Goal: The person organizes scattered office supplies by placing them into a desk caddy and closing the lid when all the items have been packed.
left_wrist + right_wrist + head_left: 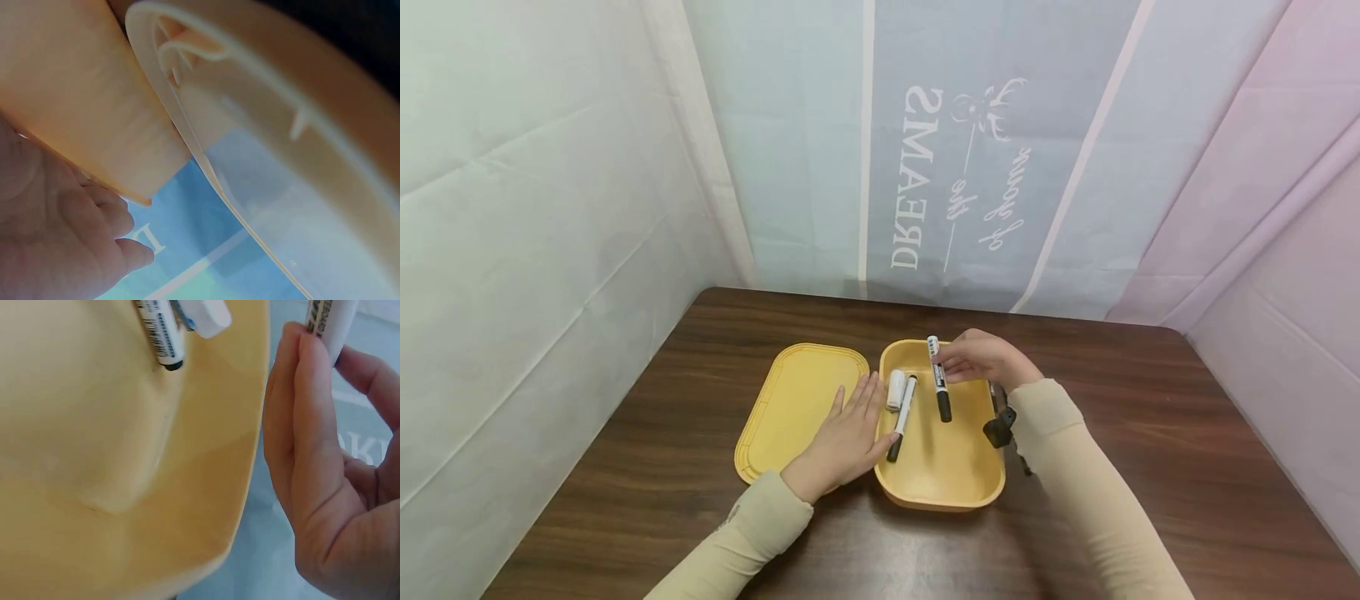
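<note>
My right hand (981,357) pinches a black-and-white marker (940,379) over a yellow plastic tub (940,490); its black end points down. The right wrist view shows fingertips and thumb on the white barrel of this marker (331,325). Along the tub's left rim lies my left hand (844,440), fingers straight. Inside the tub, a second marker (905,415) and a short white object (896,390) lie near the left wall. Part of the left palm (56,231) appears in the left wrist view, beside pale orange-yellow plastic.
A flat yellow lid (797,400) lies on the dark wooden table (655,475) left of the tub, partly behind the left hand. A black device (1000,429) sits at the right wrist. Printed cloth (970,167) hangs behind the table's far edge.
</note>
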Available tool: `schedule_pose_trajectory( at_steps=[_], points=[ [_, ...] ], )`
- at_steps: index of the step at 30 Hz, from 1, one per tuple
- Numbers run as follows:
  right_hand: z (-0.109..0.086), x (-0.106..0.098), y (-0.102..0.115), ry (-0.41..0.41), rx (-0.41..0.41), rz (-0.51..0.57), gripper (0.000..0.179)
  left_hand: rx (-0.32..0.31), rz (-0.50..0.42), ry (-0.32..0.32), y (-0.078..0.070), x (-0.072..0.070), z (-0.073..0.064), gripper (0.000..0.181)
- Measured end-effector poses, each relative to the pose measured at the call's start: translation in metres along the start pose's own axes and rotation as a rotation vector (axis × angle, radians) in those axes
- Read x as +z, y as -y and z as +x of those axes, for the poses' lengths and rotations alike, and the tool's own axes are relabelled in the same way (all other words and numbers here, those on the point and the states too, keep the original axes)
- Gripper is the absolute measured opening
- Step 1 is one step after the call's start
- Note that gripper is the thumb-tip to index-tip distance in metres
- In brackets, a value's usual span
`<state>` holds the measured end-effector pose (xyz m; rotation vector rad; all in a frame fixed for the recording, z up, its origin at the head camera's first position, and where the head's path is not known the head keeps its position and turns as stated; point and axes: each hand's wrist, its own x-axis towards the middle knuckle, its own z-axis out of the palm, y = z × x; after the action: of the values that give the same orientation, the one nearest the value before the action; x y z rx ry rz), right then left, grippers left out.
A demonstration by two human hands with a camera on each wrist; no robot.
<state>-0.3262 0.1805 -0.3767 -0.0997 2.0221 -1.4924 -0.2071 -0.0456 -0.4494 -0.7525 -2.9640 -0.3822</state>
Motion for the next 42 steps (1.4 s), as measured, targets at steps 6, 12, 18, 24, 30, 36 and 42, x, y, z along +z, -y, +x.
schedule_pose_trajectory(
  at_steps=[6,12,18,24,30,36,42],
  points=[
    [0.007,0.022,-0.003,-0.064,0.031,-0.206,0.013,-0.002,0.009,-0.009,0.002,0.002,-0.001,0.072],
    [0.013,0.039,-0.011,-0.182,0.053,-0.44,0.014,0.008,0.013,-0.022,0.003,0.002,-0.002,0.072],
    [0.018,0.051,-0.02,-0.236,0.054,-0.631,0.01,0.013,0.013,-0.043,0.004,0.004,-0.003,0.071],
    [0.018,0.058,-0.027,-0.262,0.045,-0.632,0.013,0.02,0.009,-0.056,0.003,0.005,-0.004,0.071],
    [0.022,0.062,-0.028,-0.265,0.056,-0.691,0.012,0.023,0.009,-0.05,0.004,0.005,-0.003,0.071],
    [0.027,0.061,-0.032,-0.267,0.077,-0.696,0.017,0.027,0.012,-0.061,0.004,0.009,-0.003,0.07],
    [0.027,0.057,-0.035,-0.23,0.072,-0.645,0.014,0.03,0.018,-0.064,0.005,0.012,-0.005,0.071]
  ],
)
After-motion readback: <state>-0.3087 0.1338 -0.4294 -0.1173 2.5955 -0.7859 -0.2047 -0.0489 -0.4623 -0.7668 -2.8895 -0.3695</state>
